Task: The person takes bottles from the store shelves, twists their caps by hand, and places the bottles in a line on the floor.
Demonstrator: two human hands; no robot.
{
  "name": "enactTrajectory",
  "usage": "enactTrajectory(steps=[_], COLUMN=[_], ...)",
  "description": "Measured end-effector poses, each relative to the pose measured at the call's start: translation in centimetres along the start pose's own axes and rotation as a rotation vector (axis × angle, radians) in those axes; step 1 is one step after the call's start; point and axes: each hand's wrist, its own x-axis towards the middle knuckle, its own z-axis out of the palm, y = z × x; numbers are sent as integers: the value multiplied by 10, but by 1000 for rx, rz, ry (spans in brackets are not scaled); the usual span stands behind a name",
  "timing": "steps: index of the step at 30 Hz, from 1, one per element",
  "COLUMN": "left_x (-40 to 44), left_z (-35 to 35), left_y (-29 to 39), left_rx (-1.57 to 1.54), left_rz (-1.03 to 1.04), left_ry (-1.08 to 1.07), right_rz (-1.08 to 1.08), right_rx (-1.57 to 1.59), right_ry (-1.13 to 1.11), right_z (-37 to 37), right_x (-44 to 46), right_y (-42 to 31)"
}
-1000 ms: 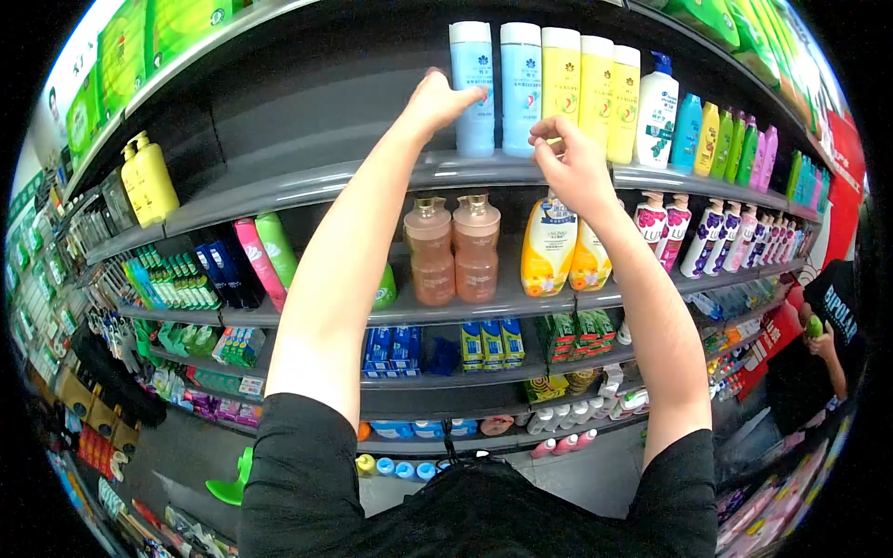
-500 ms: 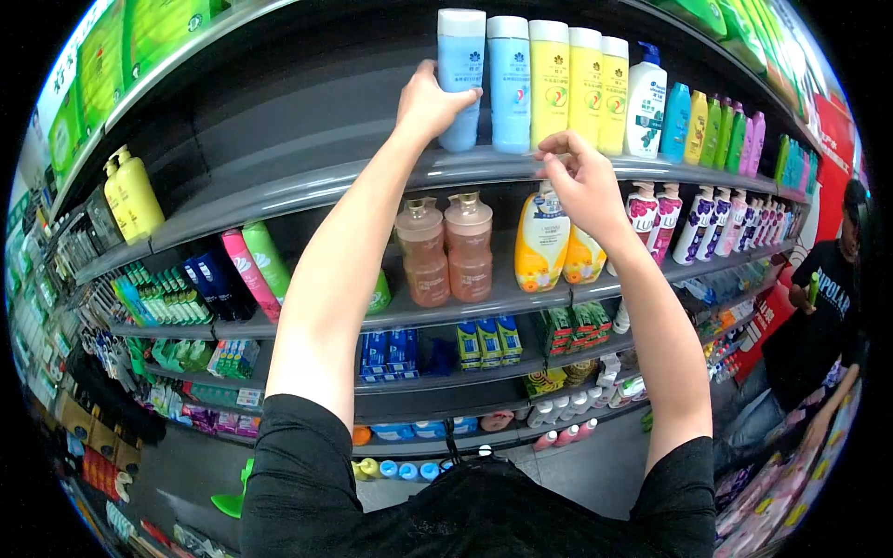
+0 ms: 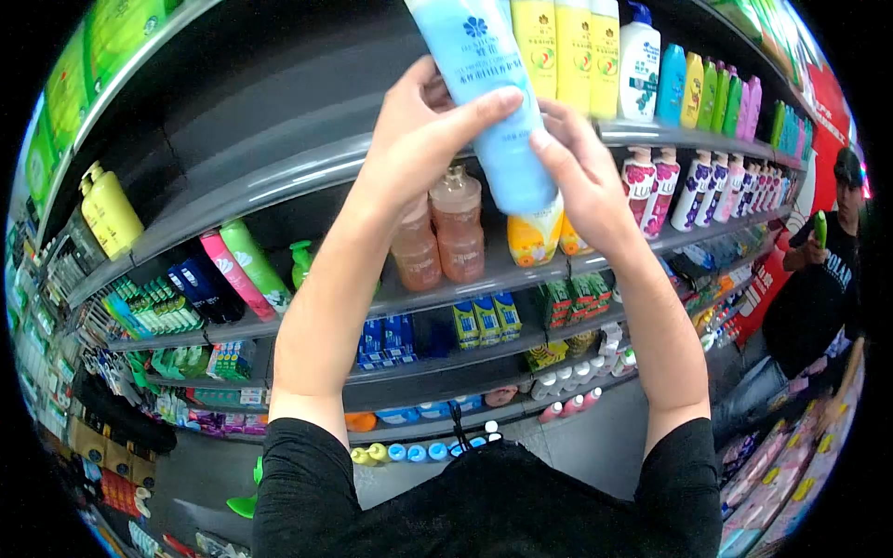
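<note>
A light blue bottle hangs tilted in front of the upper shelf, close to the camera. My left hand is wrapped round its left side, with the thumb across the front. On its right side my right hand grips the lower half, and some of its fingers are hidden behind the bottle. Beyond it several yellow bottles stand upright on the upper shelf, beside a white pump bottle.
Below are brown pump bottles and an orange-yellow bottle. Yellow pump bottles stand at the left. A person in a black shirt is at the right, holding something green.
The blue bottle has come off the shelf toward the camera and tilted. My right hand has closed on it too. The person at the right has shifted further into view.
</note>
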Motion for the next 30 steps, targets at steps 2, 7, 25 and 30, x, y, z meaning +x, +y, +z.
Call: enactTrajectory(steps=[2, 7, 25, 30], left_x=[-17, -59, -140, -143], left_z=[8, 25, 84, 82], left_y=[-8, -25, -97, -91], left_rx=[-31, -50, 80, 80], left_rz=[-100, -365, -404, -470], left_ry=[-32, -126, -213, -243], right_rz=[93, 211, 367, 389], right_rx=[67, 188, -29, -123], right_ry=[-41, 15, 302, 274], right_z=[5, 11, 18, 18], right_x=[-18, -80, -200, -214], right_y=[3, 23, 64, 68])
